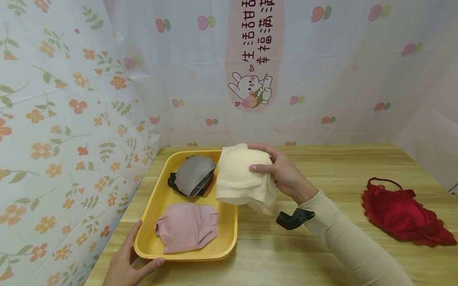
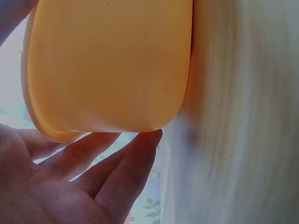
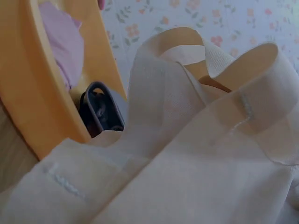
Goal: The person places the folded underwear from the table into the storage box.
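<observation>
Right hand clutching cream bra over yellow tray; left hand flat against tray corner

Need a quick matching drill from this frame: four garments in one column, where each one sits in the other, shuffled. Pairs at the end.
Things:
1. cream folded bra
2. grey padded bra
3. pink folded bra
4. red lace bra

Places:
A. near end of the yellow plastic tray
B. on the wooden table, far from the tray
C. gripped in the right hand over the tray's edge
D. far end of the tray

Pairs: 1-C, 2-D, 3-A, 4-B
</observation>
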Demonstrator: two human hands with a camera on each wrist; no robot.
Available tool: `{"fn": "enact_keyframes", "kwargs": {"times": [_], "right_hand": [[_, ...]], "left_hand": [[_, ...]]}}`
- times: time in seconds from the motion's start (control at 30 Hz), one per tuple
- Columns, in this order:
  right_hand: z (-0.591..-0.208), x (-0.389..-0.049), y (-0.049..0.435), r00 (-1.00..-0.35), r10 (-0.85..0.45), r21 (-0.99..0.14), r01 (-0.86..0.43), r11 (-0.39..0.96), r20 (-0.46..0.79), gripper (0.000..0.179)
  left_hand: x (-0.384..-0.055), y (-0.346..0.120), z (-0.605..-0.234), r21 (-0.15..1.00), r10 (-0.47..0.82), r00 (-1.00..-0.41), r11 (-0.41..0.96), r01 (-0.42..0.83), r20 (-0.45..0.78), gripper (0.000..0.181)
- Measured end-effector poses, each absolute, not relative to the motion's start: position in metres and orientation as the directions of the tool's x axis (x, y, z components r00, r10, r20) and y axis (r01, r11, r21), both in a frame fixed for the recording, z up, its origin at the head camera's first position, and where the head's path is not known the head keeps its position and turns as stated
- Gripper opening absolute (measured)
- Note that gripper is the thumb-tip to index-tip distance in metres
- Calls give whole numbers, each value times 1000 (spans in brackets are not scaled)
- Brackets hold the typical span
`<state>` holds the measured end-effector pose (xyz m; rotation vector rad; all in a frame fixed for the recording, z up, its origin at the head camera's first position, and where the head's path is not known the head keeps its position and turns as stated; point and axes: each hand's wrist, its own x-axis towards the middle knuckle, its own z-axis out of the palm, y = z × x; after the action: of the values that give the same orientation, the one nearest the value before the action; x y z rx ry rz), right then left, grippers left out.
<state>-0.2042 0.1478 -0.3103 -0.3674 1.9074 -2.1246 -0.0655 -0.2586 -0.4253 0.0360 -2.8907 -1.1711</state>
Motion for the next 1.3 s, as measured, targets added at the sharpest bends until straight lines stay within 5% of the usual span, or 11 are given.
{"fn": "enact_keyframes", "kwargs": {"times": [1.3], "right_hand": [[-296, -197, 37, -859, -510, -980, 64, -186, 41, 58]], "left_hand": [[-62, -257, -424, 712, -21, -999, 700, -48, -47, 115]]}}
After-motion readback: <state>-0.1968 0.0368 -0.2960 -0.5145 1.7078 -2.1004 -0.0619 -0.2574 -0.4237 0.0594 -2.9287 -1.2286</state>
